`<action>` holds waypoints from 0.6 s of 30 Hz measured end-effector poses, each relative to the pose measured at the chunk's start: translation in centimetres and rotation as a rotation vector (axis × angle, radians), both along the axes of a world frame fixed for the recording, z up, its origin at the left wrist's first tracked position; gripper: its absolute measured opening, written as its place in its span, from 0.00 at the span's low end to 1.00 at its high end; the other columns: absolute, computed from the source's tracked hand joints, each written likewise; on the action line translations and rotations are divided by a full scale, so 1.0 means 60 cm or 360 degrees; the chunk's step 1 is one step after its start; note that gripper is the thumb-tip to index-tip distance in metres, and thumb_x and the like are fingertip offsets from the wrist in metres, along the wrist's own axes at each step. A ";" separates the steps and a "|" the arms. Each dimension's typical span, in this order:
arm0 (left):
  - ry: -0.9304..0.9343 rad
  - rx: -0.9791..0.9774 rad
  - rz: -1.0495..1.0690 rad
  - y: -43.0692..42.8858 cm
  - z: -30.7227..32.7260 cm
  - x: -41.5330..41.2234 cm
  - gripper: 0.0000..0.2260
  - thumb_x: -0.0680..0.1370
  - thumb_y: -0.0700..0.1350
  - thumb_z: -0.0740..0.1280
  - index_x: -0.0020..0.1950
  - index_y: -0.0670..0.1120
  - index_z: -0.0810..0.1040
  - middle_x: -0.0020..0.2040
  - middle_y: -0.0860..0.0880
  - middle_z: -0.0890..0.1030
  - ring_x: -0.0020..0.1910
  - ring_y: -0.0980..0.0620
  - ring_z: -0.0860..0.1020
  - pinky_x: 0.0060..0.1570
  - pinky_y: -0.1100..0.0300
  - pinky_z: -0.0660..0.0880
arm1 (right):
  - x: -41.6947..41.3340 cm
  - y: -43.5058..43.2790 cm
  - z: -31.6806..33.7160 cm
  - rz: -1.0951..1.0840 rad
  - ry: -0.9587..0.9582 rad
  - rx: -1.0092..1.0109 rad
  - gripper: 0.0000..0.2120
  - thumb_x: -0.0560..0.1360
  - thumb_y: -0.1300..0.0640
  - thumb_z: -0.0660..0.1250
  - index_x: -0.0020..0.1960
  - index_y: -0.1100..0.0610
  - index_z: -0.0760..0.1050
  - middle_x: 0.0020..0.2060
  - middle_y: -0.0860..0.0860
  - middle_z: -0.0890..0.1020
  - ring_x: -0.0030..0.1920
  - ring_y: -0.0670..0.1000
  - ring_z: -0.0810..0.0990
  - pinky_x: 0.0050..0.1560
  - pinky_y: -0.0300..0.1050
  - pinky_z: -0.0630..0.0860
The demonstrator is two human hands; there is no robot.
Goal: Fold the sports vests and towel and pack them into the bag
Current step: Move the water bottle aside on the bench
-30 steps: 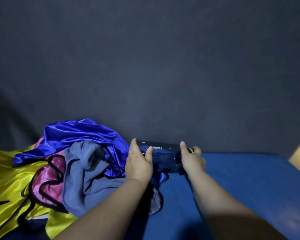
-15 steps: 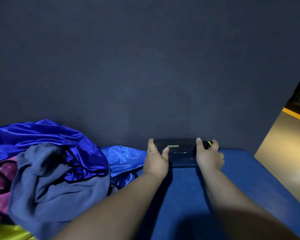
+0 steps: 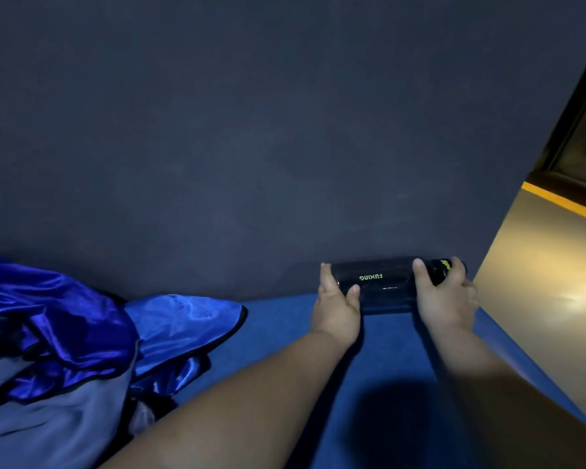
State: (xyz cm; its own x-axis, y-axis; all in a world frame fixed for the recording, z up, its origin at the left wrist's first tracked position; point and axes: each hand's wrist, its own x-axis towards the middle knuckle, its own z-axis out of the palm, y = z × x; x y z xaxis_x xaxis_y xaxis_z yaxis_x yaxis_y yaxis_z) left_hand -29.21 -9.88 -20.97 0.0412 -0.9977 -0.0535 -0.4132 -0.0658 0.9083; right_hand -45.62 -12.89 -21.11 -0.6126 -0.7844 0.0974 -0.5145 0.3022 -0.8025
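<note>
A small black bag (image 3: 383, 287) with green lettering lies at the back of the blue surface (image 3: 386, 360), against the dark wall. My left hand (image 3: 337, 308) grips its left end, thumb on the front. My right hand (image 3: 445, 294) grips its right end, fingers curled over the top. At the left, shiny blue sports vests (image 3: 82, 319) lie crumpled in a heap. A grey towel (image 3: 48, 431) lies over the heap's near side.
The dark wall (image 3: 251, 130) rises directly behind the bag. The blue surface ends at the right, where a tan floor (image 3: 548, 292) with a yellow strip shows below. The cloth heap fills the left side.
Both hands have slid the bag to the right along the wall, away from the cloth heap. The view has turned right, so the yellow and pink cloths are out of frame.
</note>
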 end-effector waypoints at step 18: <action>0.0030 0.0079 0.0017 -0.050 -0.026 -0.024 0.30 0.83 0.51 0.57 0.79 0.53 0.43 0.79 0.49 0.55 0.75 0.47 0.62 0.71 0.57 0.59 | -0.023 -0.032 -0.051 0.0173 0.0121 0.0008 0.41 0.74 0.34 0.61 0.79 0.50 0.49 0.76 0.59 0.56 0.75 0.61 0.51 0.72 0.60 0.56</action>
State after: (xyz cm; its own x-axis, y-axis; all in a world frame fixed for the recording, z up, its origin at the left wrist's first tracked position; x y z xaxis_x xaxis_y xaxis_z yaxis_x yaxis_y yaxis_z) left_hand -30.68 -12.85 -22.50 0.0504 -0.9933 -0.1036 -0.3949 -0.1151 0.9115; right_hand -46.98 -14.78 -24.17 -0.5147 -0.8465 0.1363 -0.6037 0.2449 -0.7587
